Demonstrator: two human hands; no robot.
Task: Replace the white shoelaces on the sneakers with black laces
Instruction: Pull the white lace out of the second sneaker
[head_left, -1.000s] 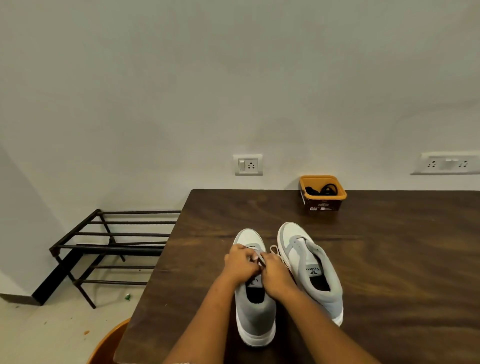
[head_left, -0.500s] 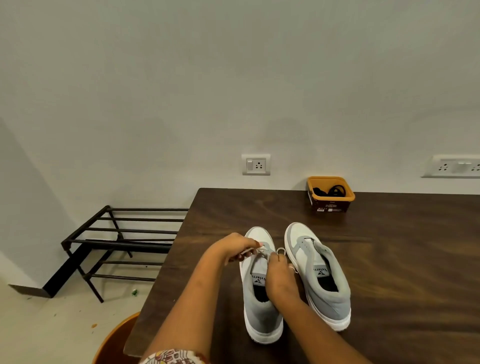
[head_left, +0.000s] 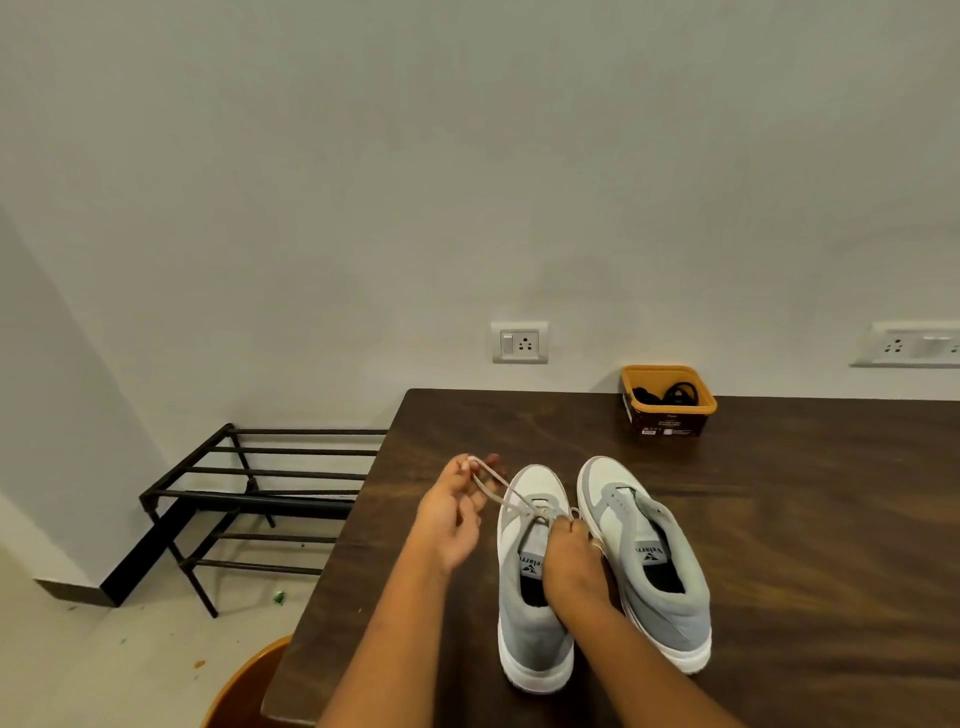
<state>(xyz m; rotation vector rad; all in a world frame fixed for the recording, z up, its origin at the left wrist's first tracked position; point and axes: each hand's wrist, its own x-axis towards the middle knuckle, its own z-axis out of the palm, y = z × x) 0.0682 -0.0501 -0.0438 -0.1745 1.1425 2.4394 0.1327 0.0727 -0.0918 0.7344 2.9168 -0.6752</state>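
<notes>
Two bare forearms reach up from the bottom centre of the frame over a dark, grained wooden table (head_left: 805, 571). The left hand (head_left: 452, 519) is raised palm-up left of centre, its thumb and fingertips pinching a loop of flat white lace (head_left: 491, 486) that runs taut down to the laced sneaker (head_left: 530, 623). The right hand (head_left: 576, 561), palm down with a ring on one finger, curls its fingers onto the same lace at that shoe's throat, where a small loop pokes out beside the fingertips.

Both sneakers stand side by side, toes pointing away. They are white with soft grey suede-like panels, padded grey collars and thick white soles. The second sneaker (head_left: 649, 561), just right of centre, shows bare eyelets.

In the upper right of the table, an orange plastic tub (head_left: 670, 423) with rounded corners holds coiled black laces (head_left: 675, 393).
</notes>
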